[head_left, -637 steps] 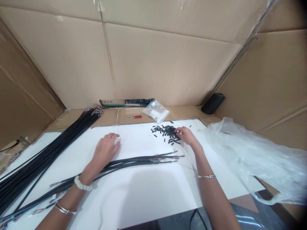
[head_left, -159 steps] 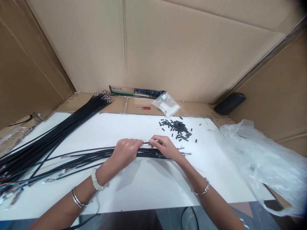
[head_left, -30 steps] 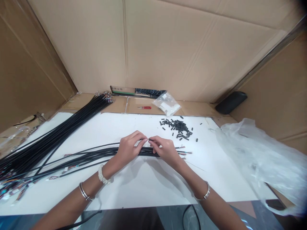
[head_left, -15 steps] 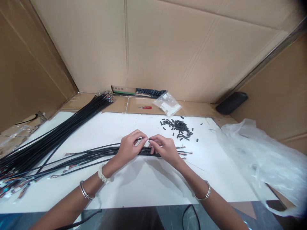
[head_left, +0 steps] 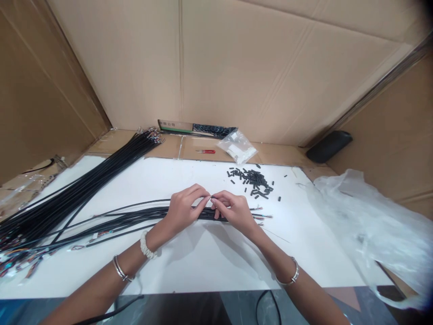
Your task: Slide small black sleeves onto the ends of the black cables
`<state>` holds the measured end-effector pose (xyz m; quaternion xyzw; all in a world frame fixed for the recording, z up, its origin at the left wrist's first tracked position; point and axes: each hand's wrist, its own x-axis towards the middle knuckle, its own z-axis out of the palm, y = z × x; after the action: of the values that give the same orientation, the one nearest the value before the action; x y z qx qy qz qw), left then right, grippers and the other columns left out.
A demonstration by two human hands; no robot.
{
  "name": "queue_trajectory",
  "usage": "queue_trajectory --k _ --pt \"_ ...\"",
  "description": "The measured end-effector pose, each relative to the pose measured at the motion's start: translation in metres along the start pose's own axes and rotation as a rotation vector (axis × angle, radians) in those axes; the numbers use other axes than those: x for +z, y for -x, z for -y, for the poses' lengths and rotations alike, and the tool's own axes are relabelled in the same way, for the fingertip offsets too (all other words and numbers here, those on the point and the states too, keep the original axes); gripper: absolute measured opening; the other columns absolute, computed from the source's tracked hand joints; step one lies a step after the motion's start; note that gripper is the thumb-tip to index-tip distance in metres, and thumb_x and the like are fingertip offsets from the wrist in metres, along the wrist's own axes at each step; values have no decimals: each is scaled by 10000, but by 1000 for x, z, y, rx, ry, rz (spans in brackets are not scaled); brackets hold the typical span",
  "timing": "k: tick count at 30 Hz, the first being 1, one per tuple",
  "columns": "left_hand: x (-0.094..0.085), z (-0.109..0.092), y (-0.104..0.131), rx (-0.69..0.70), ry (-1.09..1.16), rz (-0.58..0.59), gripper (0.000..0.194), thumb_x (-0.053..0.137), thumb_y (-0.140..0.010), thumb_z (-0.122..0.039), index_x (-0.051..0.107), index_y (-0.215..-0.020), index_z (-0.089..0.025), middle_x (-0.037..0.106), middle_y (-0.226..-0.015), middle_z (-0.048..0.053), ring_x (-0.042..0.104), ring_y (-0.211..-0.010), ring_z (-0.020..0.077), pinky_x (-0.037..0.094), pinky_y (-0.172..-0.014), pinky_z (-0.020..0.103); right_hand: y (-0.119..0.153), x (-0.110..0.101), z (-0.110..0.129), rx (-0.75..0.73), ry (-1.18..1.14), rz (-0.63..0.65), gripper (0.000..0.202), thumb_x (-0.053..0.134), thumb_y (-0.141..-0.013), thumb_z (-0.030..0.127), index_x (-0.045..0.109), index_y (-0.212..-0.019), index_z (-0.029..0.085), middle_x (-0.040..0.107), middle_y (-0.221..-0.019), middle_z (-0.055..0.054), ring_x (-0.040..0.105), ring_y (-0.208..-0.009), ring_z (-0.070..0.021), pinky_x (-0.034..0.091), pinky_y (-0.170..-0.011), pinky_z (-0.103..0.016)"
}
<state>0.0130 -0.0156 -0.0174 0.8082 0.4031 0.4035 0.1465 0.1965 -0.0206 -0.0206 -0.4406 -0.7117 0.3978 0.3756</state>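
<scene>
The step in hand looks to be close fingertip work at the end of one black cable (head_left: 135,206), which lies above the middle of the white desk (head_left: 196,266) and runs leftward out of the left hand (head_left: 210,197). That hand is closed in a pinch, seemingly on the cable's tip, though the fingers hide the tip itself. The right hand (head_left: 212,197) is also pinched closed, apparently on a small dark piece, too tiny to identify; the two sets of fingertips meet or nearly meet. The next move would seem to call for a light, steady pinch on both sides, with the ends kept in line. Counting: two hands; two cable bundles, a smaller one (head_left: 135,219) passing under the hands and a thick one (head_left: 91,180) slanting along the left, the strands in each too crowded to number; one heap of short black tubes (head_left: 255,179), far too many to count; one red-handled snips (head_left: 208,151); one clear bag of white pieces (head_left: 237,147); one black cylinder (head_left: 329,146); and one large translucent plastic bag (head_left: 389,230) at the right.
</scene>
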Motion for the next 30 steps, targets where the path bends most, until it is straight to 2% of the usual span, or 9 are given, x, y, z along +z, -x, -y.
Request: queue_trajectory --k 5,10,14,18,23,27,30 --pt "3 7 3 83 -87 -12 138 503 -909 -213 637 -904 -182 655 -878 23 591 -781 119 412 -676 216 0 -3 2 -15 73 18 133 522 -891 305 599 -908 198 659 -649 0 630 -534 -121 508 -600 -239" --pt "2 11 3 75 -61 17 152 505 -915 -229 647 -913 -176 657 -852 26 584 -726 112 416 -644 215 0 -5 5 -107 193 21 138 479 -912 261 599 -952 206 642 -651 1 627 -611 -130 498 -648 -245" --pt "2 12 4 64 -12 23 167 502 -918 -251 647 -912 -167 662 -838 36 597 -735 121 438 -665 223 -1 -5 5 -108 138 33 133 464 -922 264 563 -984 202 645 -684 -3 621 -606 -123 494 -647 -242" --pt "3 12 6 5 26 32 183 524 -906 -302 616 -993 -170 671 -846 36 614 -739 127 451 -668 225 -2 -1 1 -92 76 53 129 462 -925 268 559 -977 200 647 -676 1 627 -624 -125 491 -668 -246" --pt "-8 15 2 -127 98 172 265 559 -876 -368 586 -1077 -197 675 -895 20 611 -747 126 454 -685 217 -2 1 -1 -93 132 -15 114 471 -917 248 574 -916 199 655 -719 -1 602 -608 -118 450 -604 -233" --pt "-19 21 -4 -166 166 301 249 499 -903 -383 656 -937 -193 683 -888 19 597 -732 128 433 -670 214 -3 -1 -1 -92 157 -53 110 474 -918 244 571 -895 200 679 -772 -1 603 -642 -117 425 -589 -226" --pt "-22 24 -6 -229 257 371 308 467 -911 -393 673 -853 -172 671 -785 12 570 -644 115 421 -623 208 -4 -2 -1 -93 189 -69 117 480 -917 251 580 -883 200 681 -762 3 601 -662 -121 408 -575 -225"
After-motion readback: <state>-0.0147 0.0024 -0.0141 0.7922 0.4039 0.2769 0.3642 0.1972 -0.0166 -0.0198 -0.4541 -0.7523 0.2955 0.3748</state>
